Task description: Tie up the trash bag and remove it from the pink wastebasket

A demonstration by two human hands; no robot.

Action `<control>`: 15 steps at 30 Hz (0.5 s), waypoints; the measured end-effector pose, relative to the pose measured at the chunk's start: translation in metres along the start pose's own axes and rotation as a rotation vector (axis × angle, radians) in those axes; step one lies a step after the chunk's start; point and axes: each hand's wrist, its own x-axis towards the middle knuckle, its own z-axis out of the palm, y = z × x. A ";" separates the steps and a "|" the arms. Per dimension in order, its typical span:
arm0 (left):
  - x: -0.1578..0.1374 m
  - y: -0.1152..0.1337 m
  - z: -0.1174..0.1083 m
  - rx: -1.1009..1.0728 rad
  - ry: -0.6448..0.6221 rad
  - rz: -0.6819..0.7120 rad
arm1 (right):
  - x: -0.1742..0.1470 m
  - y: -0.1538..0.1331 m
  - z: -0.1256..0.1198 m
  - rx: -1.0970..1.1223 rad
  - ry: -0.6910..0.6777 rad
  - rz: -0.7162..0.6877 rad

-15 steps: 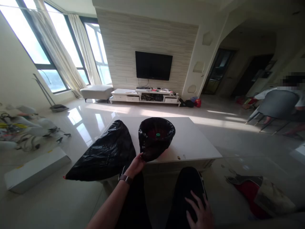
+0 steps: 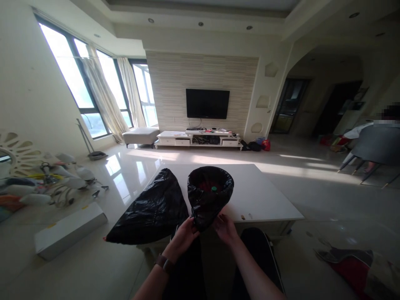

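Observation:
A bin lined with a black bag lies tipped on the white low table, its mouth facing away from me; a green cap and something red show inside. My left hand grips its near end from the left. My right hand holds the same end from the right. A second black bag lies flat on the table's left side, hanging past the edge, just beside my left hand. My dark-trousered knees are below.
A white box lies on the shiny floor at left, with clutter behind it. A red and grey cloth lies at lower right. A person sits on a grey chair far right. TV stand at the back.
My right hand has left my knee and come up to the near end of the lined bin. The view has tilted up a little. My left hand stays on the bin.

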 end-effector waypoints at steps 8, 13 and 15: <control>-0.024 -0.004 -0.001 -0.039 -0.007 -0.017 | -0.025 -0.021 -0.006 0.246 -0.051 -0.008; -0.039 -0.010 -0.006 -0.107 0.057 0.029 | -0.078 -0.039 -0.048 0.342 0.004 -0.089; -0.048 -0.011 -0.008 -0.127 0.054 0.028 | -0.100 -0.048 -0.071 0.379 0.050 -0.120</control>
